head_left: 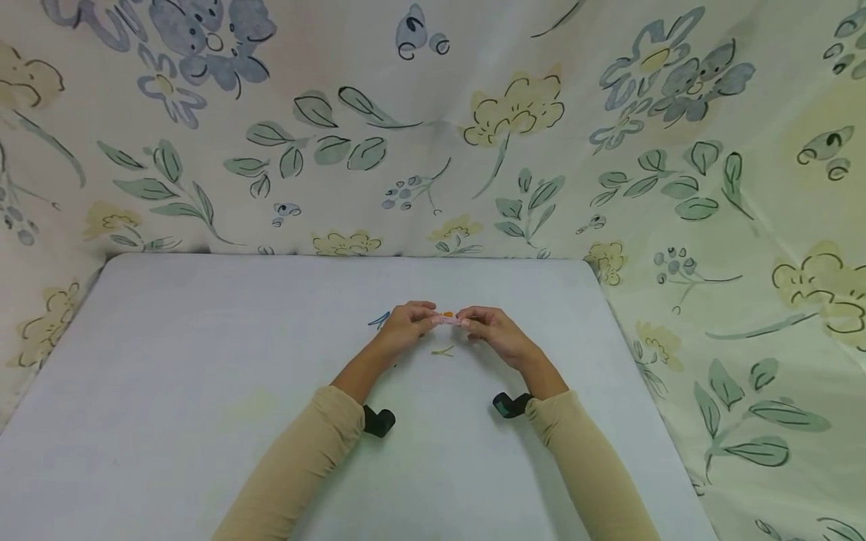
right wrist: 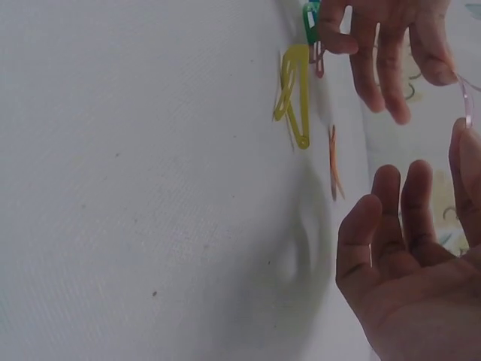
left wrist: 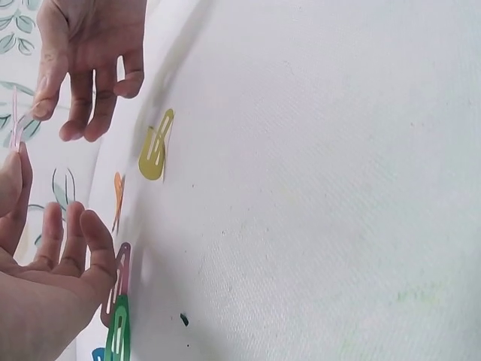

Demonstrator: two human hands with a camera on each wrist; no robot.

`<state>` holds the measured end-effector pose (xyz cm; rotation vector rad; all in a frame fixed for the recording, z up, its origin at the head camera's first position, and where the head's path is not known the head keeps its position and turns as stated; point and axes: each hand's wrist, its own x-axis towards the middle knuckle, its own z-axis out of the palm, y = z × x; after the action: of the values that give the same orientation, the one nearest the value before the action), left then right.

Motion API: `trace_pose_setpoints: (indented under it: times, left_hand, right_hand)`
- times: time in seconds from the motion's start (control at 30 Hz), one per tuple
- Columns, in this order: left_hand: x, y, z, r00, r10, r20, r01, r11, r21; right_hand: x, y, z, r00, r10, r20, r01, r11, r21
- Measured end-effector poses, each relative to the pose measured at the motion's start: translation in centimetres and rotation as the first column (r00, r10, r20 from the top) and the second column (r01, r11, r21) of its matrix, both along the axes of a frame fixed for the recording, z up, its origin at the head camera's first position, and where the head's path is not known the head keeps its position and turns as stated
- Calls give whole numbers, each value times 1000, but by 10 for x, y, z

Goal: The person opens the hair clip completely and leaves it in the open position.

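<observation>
Between the two hands a pink snap hair clip (head_left: 448,320) is held up off the white table, its ends pinched by thumb and finger. My left hand (head_left: 406,324) grips one end, my right hand (head_left: 497,332) the other. In the left wrist view the remaining fingers of both hands are spread loosely. Beneath them a yellow snap hair clip (left wrist: 152,154) lies on the table, its frame sprung apart. Farther off rests an orange hair clip (right wrist: 334,162). Beside the left hand are a green hair clip (left wrist: 118,331), a dark reddish one (left wrist: 110,304) and a blue one (head_left: 380,321).
The white table (head_left: 203,391) has rounded far corners and stands against a floral cloth (head_left: 433,150) at the back and sides. Small dark specks (left wrist: 184,320) mark its surface. A black wrist camera (head_left: 380,421) sits on the left wrist, another (head_left: 510,405) on the right.
</observation>
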<state>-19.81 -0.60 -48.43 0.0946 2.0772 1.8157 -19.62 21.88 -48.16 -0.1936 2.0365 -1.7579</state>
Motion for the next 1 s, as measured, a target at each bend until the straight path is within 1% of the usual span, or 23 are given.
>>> trace_pose_setpoints:
  times: [0.17, 0.27, 0.33, 0.43, 0.5, 0.57, 0.6, 0.67, 0.73, 0.8, 0.9, 0.93, 1.0]
  left_hand:
    - [1, 0, 1, 999, -11, 38, 10, 1000, 14]
    - [2, 0, 0, 999, -15, 39, 15, 1000, 15]
    - [2, 0, 1, 999, -9, 47, 8, 1000, 21]
    - [4, 0, 1, 999, 17, 42, -17, 1000, 15]
    - [3, 2, -1, 999, 36, 2, -36, 999, -11]
    - [2, 3, -4, 996, 45, -74, -50, 997, -66]
    - [2, 4, -5, 992, 47, -117, -58, 994, -95]
    - [1, 6, -7, 979, 38, -202, -71, 985, -156]
    - [0, 7, -8, 966, 27, -256, -83, 975, -208]
    - [0, 7, -9, 958, 19, -286, -91, 966, -243]
    - [1, 7, -9, 948, -7, -319, -100, 942, -319]
    - [1, 6, -10, 944, -18, -330, -103, 933, -346]
    - [1, 6, -10, 938, -49, -344, -103, 906, -410]
  right_hand:
    - [0, 0, 1, 1000, 26, -9, -26, 999, -21]
    - [0, 0, 1, 999, 34, -9, -34, 999, -24]
    - [0, 0, 1, 999, 35, -9, -35, 999, -14]
    - [0, -1, 0, 1000, 8, 1, -8, 1000, 18]
    - [0, -1, 0, 1000, -21, 10, 20, 998, 54]
    - [0, -2, -1, 998, -58, 25, 56, 994, 93]
    - [-1, -2, -2, 997, -74, 28, 70, 991, 112]
    - [-1, -3, -3, 995, -97, 30, 92, 985, 147]
    - [-1, -4, -3, 992, -122, 30, 115, 978, 176]
    - [-2, -5, -5, 990, -140, 22, 132, 969, 207]
    - [-3, -8, -6, 988, -154, 8, 146, 954, 260]
    - [-4, -9, -7, 988, -153, -1, 147, 950, 276]
    - [-5, -10, -9, 989, -142, -28, 144, 940, 309]
